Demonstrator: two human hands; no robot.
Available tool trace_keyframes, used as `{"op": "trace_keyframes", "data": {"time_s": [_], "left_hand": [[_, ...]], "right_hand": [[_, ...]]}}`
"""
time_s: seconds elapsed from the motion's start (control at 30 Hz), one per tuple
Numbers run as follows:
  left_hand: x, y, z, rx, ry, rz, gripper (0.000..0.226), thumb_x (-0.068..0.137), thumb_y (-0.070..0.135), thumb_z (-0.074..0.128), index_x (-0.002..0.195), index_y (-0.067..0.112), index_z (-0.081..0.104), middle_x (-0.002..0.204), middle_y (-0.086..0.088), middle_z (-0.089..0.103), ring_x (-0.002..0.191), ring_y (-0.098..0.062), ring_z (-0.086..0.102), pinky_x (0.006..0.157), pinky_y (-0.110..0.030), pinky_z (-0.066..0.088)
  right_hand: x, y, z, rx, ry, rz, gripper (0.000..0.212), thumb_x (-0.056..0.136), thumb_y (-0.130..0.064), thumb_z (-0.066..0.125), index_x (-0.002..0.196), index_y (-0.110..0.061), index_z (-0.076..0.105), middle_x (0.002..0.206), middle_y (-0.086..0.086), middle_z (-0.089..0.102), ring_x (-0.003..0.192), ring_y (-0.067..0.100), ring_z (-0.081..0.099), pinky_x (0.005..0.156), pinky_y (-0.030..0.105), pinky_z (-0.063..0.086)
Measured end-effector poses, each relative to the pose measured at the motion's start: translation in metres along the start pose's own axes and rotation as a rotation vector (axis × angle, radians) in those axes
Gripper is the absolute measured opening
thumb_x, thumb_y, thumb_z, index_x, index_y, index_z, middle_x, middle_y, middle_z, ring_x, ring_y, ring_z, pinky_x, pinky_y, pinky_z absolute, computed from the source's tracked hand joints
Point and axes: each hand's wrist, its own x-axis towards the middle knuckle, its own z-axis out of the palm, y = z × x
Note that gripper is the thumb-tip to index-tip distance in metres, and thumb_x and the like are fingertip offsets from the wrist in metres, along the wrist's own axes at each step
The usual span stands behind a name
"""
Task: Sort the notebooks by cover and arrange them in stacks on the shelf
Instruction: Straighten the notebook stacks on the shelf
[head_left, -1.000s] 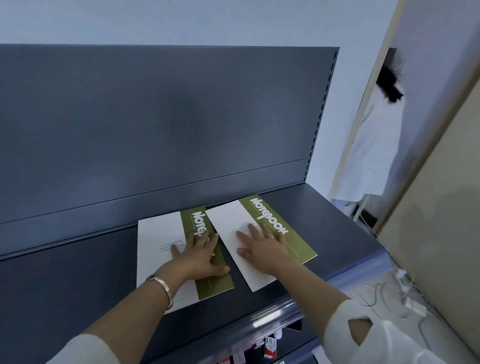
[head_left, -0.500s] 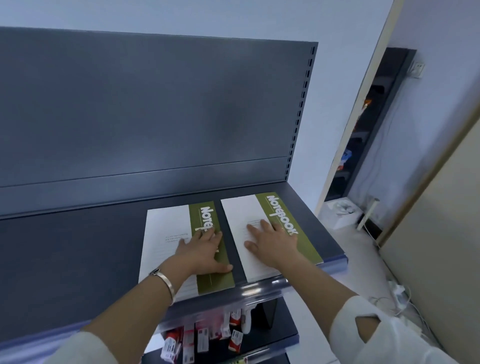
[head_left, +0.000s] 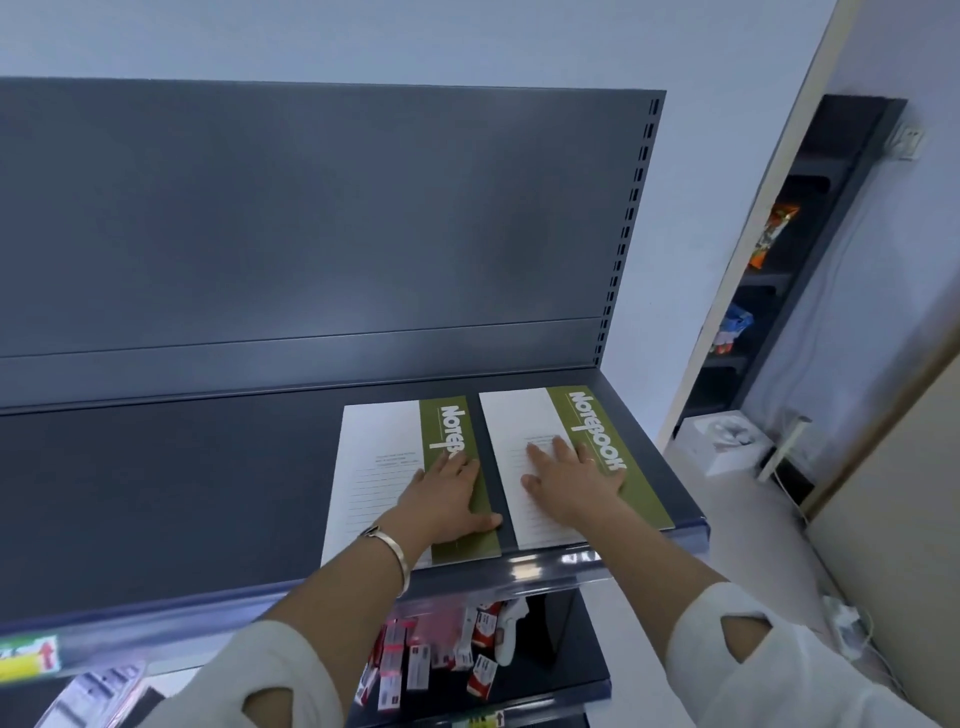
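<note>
Currently on the shelf (head_left: 182, 493): we see two notebooks lying flat, side by side at its right end, with a narrow strip of shelf showing between them.
Left notebook (head_left: 379, 467): white cover with a green band and white lettering; its near edge reaches the shelf's front lip.
Right notebook (head_left: 519, 421): the same white-and-green cover, close to the shelf's right edge.
Left hand (head_left: 447, 499): flat, fingers straight, pressing on the left notebook's green band; it grips nothing. A bracelet (head_left: 395, 551) sits on the wrist.
Right hand (head_left: 576, 483): spread palm-down on the right notebook, nothing held.
Done, as we judge it: both covers match and lie square to the shelf, so these two look placed and are only being tidied.
Left to do, as we judge it: we cannot tell how many notebooks lie under each top cover, and no other cover design is in sight; any others would go further left.
Lower shelf (head_left: 571, 670): small boxes (head_left: 415, 660), red and white, not part of this job.
</note>
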Motion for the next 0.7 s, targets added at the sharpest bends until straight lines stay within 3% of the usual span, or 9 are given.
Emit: {"op": "trace_keyframes", "data": {"time_s": [0.1, 0.17, 0.23, 0.47, 0.7], "left_hand": [[-0.005, -0.005, -0.001, 0.030, 0.003, 0.010, 0.081, 0.089, 0.060, 0.046, 0.151, 0.019, 0.014, 0.159, 0.000, 0.011, 0.146, -0.023, 0.012, 0.117, -0.044, 0.021], [-0.017, -0.018, -0.010, 0.046, 0.011, -0.003, 0.067, 0.089, 0.060, 0.045, 0.143, 0.022, 0.035, 0.149, -0.001, 0.035, 0.135, -0.024, 0.036, 0.105, -0.045, 0.036], [-0.034, -0.041, -0.023, 0.073, 0.034, -0.038, 0.054, 0.090, 0.059, 0.044, 0.132, 0.025, 0.047, 0.136, 0.001, 0.051, 0.123, -0.022, 0.049, 0.097, -0.041, 0.040], [-0.143, -0.192, -0.074, 0.197, 0.333, -0.227, 0.034, 0.093, 0.045, 0.045, 0.118, 0.022, 0.050, 0.128, -0.001, 0.056, 0.120, -0.023, 0.053, 0.095, -0.035, 0.038], [-0.291, -0.360, -0.102, 0.297, 0.558, -0.487, 0.029, 0.093, 0.041, 0.045, 0.111, 0.018, 0.046, 0.120, -0.001, 0.060, 0.114, -0.026, 0.056, 0.089, -0.035, 0.039]], "right_hand": [[-0.006, -0.010, -0.009, -0.046, -0.007, 0.035, 0.051, 0.100, -0.042, 0.027, 0.149, -0.030, 0.018, 0.159, 0.004, 0.014, 0.145, 0.034, 0.012, 0.108, 0.069, 0.015], [-0.010, -0.027, -0.015, -0.111, 0.044, 0.021, 0.045, 0.098, -0.038, 0.034, 0.141, -0.025, 0.036, 0.149, 0.007, 0.033, 0.137, 0.034, 0.030, 0.107, 0.062, 0.024], [-0.013, -0.058, -0.019, -0.107, 0.128, -0.021, 0.040, 0.097, -0.035, 0.039, 0.135, -0.023, 0.044, 0.140, 0.006, 0.043, 0.130, 0.033, 0.039, 0.106, 0.060, 0.026], [-0.036, -0.247, -0.029, -0.021, 0.410, -0.364, 0.040, 0.097, -0.038, 0.042, 0.132, -0.021, 0.048, 0.132, 0.007, 0.051, 0.124, 0.031, 0.046, 0.098, 0.042, 0.037], [-0.089, -0.459, -0.027, 0.004, 0.616, -0.761, 0.034, 0.098, -0.039, 0.037, 0.120, -0.019, 0.056, 0.116, 0.002, 0.060, 0.111, 0.027, 0.053, 0.089, 0.038, 0.040]]}}
